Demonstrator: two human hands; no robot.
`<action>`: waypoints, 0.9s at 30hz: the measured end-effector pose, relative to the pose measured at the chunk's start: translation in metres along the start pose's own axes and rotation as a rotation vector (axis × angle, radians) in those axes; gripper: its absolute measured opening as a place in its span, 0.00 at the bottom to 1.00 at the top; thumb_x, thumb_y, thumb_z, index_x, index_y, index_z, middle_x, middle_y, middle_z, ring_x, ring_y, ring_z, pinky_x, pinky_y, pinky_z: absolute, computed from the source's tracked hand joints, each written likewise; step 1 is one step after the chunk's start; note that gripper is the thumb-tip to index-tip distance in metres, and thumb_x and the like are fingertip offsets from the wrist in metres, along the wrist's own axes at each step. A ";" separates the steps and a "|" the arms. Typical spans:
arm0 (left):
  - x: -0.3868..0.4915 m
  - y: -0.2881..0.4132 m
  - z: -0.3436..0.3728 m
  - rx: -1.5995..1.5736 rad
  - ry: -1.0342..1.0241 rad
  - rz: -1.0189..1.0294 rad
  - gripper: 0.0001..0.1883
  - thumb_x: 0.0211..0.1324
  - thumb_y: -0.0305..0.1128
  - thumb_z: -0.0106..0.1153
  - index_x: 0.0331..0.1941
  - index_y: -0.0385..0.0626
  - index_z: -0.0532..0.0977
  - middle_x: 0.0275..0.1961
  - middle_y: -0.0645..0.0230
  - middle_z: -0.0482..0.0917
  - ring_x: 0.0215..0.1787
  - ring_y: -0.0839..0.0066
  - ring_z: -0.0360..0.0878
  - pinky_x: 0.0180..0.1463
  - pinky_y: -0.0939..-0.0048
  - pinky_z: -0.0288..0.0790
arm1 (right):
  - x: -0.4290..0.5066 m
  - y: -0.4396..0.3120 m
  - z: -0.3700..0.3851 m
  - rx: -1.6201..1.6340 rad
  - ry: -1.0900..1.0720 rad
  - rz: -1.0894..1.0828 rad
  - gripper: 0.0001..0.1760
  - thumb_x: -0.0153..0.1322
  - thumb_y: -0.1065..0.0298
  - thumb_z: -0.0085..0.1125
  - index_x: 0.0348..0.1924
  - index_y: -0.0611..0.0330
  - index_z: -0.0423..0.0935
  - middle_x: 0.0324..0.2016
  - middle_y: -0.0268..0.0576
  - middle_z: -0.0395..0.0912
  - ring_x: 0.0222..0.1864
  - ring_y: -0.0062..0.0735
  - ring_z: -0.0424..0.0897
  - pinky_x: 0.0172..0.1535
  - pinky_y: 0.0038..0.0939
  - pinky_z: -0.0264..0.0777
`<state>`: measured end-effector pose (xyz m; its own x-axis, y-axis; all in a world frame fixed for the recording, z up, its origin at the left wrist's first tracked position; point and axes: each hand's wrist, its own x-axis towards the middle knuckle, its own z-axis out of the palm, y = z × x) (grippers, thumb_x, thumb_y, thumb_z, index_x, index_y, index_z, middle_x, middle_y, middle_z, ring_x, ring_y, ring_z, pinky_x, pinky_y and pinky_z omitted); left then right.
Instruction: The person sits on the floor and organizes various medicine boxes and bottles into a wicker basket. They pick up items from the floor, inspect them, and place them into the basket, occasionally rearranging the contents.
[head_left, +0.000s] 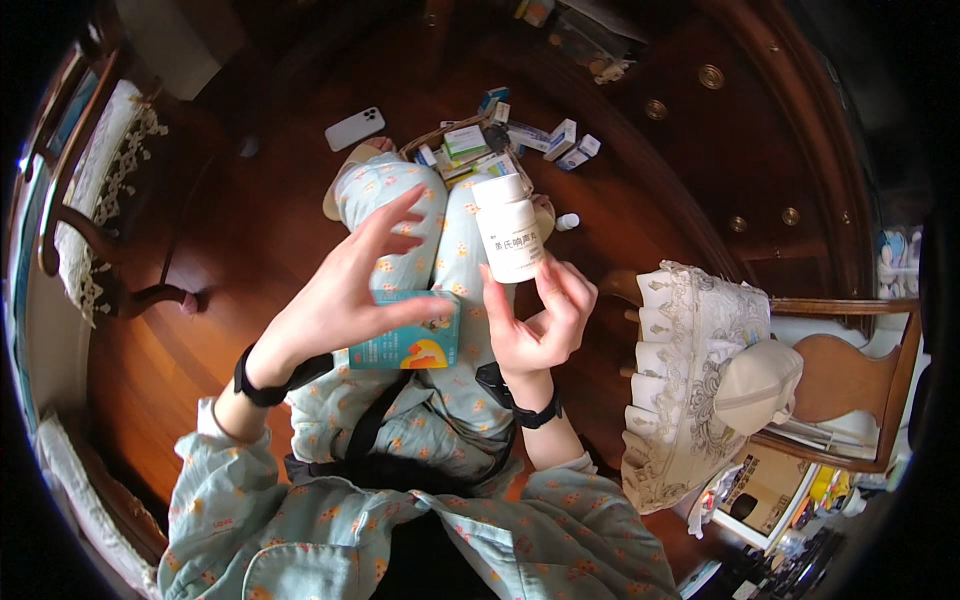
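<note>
Between the thumb and fingers of my right hand (544, 315) is a white plastic pill bottle (510, 240) with a white screw cap, slightly tilted. Dark printing marks its side. My left hand (345, 281) hovers over my lap with fingers spread and nothing in it. Beneath its thumb, a teal cardboard box (397, 352) with a yellow picture rests on my thighs, partly covered by the hand. Just past my knees stands a wicker basket (427, 140) full of medicine boxes (465, 141), its near side hidden by my legs.
A white phone (355, 129) lies on the wooden floor (180, 367). Small cartons (561, 140) sit right of the basket, with a small white bottle (568, 222) nearer. A cloth-covered chair (675, 375) holding a beige cap (757, 386) is at right; dark drawers (682, 97) stand beyond.
</note>
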<state>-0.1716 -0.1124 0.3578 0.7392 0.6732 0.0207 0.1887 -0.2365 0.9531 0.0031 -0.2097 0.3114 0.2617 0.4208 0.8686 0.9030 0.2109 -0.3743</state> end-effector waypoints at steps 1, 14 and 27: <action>0.005 0.004 0.004 -0.010 0.013 0.118 0.51 0.44 0.41 0.72 0.68 0.42 0.51 0.58 0.52 0.68 0.58 0.56 0.72 0.58 0.62 0.70 | -0.001 -0.004 -0.001 -0.003 -0.011 -0.013 0.28 0.55 0.71 0.75 0.47 0.60 0.74 0.42 0.46 0.75 0.40 0.44 0.74 0.41 0.36 0.72; 0.027 0.013 0.017 -0.076 0.122 0.087 0.40 0.37 0.25 0.70 0.58 0.41 0.60 0.52 0.59 0.71 0.55 0.67 0.73 0.57 0.67 0.70 | -0.025 0.025 -0.006 0.332 -0.234 -0.028 0.34 0.54 0.59 0.74 0.50 0.57 0.69 0.45 0.46 0.70 0.43 0.44 0.73 0.45 0.40 0.70; 0.055 -0.021 -0.018 -0.432 0.077 0.064 0.47 0.37 0.10 0.62 0.61 0.49 0.49 0.64 0.54 0.57 0.59 0.59 0.70 0.55 0.54 0.75 | -0.190 0.402 0.016 -0.405 -0.442 1.311 0.40 0.58 0.64 0.66 0.62 0.57 0.60 0.58 0.55 0.65 0.60 0.50 0.65 0.61 0.40 0.60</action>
<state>-0.1468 -0.0574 0.3444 0.6870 0.7210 0.0902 -0.1554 0.0246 0.9875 0.3103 -0.1905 -0.0095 0.9062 0.3606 -0.2206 0.1513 -0.7639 -0.6274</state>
